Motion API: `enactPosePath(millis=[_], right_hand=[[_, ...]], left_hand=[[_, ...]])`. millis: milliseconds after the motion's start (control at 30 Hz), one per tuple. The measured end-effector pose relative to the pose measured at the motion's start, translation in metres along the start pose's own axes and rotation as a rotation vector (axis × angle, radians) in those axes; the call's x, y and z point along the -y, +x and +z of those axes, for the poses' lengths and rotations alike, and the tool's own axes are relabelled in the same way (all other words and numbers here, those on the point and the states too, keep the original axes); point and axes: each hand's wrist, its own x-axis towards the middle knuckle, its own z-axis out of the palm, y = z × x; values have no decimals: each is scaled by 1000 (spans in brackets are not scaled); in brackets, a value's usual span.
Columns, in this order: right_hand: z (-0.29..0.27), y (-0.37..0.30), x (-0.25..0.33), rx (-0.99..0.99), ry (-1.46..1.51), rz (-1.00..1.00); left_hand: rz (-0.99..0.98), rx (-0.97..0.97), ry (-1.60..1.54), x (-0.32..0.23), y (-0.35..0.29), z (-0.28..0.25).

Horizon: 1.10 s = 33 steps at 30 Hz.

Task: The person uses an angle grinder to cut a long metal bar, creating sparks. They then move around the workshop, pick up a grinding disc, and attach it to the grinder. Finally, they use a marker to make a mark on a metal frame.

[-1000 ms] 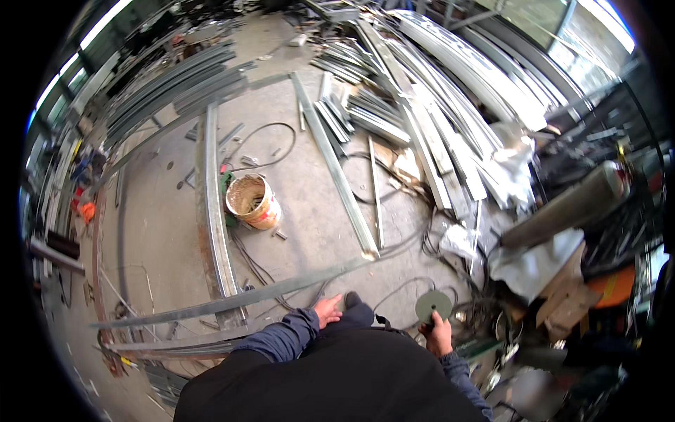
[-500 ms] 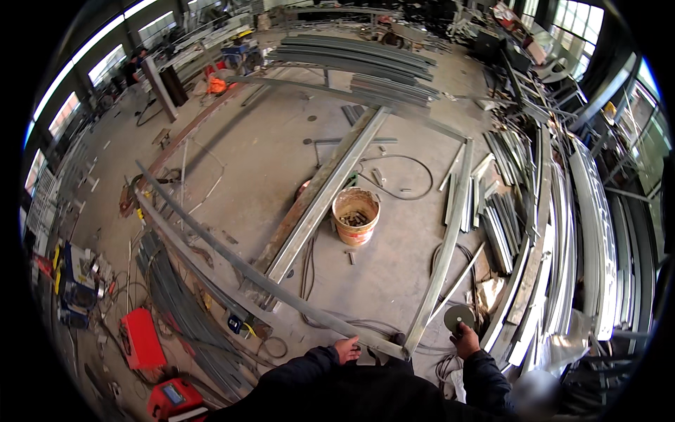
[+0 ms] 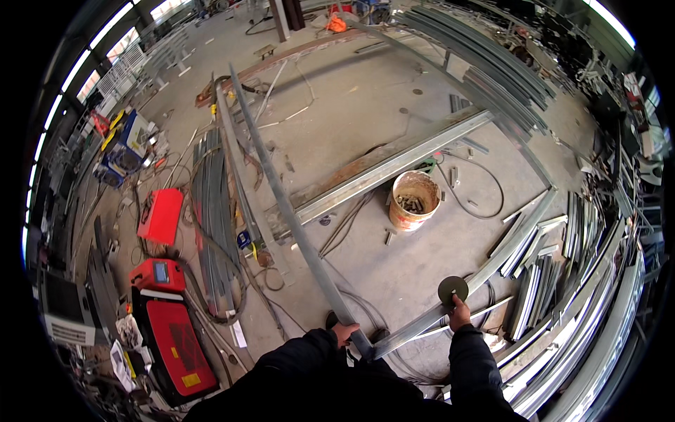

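My right hand is closed on the edge of a dark round cutting disc with a small centre hole. It holds the disc over a grey steel bar running up to the right. My left hand grips the near end of a second long steel bar that slants away to the far left. The two bars meet in a corner just in front of my body. The undersides of my left fingers are partly hidden by the bar.
A bucket with small metal pieces stands inside the frame, beside a crossing beam. At left are a red welding machine, a red box and loose cables. Stacked steel profiles lie at right, with more bars farther back.
The view has turned to the left. My right hand has brought the disc from outside the right bar to over it. My left hand has closed round the left bar near the corner.
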Motion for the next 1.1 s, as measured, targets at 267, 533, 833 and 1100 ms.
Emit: enactPosePath(millis=[267, 533, 833, 1100], right_hand=[[14, 13, 5, -57, -35, 61], [35, 63, -25, -18, 9, -57], [112, 108, 5, -23, 82, -112], [124, 49, -23, -162, 18, -109]], left_hand=[[293, -289, 391, 39, 51, 16], [449, -257, 229, 12, 35, 4], [298, -314, -83, -102, 32, -31], [652, -239, 449, -17, 23, -103]])
